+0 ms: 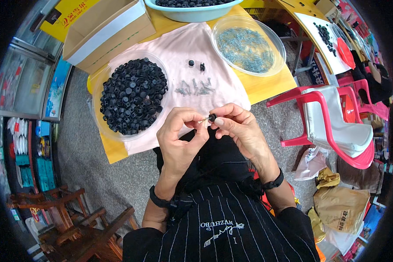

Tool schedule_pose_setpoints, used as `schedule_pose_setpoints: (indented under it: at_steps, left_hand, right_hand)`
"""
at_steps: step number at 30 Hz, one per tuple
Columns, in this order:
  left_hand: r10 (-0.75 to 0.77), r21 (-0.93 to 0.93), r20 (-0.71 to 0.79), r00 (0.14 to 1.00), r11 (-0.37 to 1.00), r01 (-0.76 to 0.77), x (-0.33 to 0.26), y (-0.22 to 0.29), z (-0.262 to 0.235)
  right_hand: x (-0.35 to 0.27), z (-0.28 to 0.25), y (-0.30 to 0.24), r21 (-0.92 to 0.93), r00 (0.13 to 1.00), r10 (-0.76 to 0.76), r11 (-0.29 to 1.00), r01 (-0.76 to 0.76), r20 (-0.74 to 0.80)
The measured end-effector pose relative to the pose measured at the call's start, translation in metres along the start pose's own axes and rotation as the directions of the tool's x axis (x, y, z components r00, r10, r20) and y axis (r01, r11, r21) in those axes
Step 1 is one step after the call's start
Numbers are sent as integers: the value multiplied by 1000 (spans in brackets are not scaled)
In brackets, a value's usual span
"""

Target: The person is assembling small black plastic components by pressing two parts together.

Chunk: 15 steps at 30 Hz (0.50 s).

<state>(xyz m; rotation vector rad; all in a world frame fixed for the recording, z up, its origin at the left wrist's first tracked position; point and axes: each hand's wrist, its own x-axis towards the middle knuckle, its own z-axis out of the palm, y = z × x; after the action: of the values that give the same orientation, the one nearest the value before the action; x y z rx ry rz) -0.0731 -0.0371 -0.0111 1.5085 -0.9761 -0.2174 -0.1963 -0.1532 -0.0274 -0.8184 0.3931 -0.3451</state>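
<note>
Over the near edge of a pink cloth [196, 46], my hands meet with their fingertips together. My right hand [246, 133] pinches a small round black plastic cap [212, 118] between thumb and forefinger. In my left hand [179, 137], thumb and forefinger close on a thin metal screw [203, 119] that points into the cap; its tip is hidden. Just beyond my hands lies a loose pile of small metal screws [194, 88]. Farther back on the cloth are one black cap [191, 63] and another small black piece [202, 67].
A clear round tub [163, 118] heaped with black caps stands left on the yellow table [277, 83]. A clear tub [281, 56] of small metal pieces is at right. Behind are a cardboard box [105, 39] and a pale blue basin [194, 14]. A pink chair [329, 126] stands right.
</note>
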Motion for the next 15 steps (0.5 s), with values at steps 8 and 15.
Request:
schedule_pose_setpoints:
  at_steps: [8, 15]
  left_hand:
    - [-154, -189, 26, 988, 969, 157, -3, -4, 6]
    - [-210, -121, 101, 973, 968, 221, 5, 0, -16]
  right_hand:
    - [-3, 7, -5, -27, 997, 7, 1000, -9, -71]
    - [9, 9, -1, 39, 992, 50, 998, -45, -116]
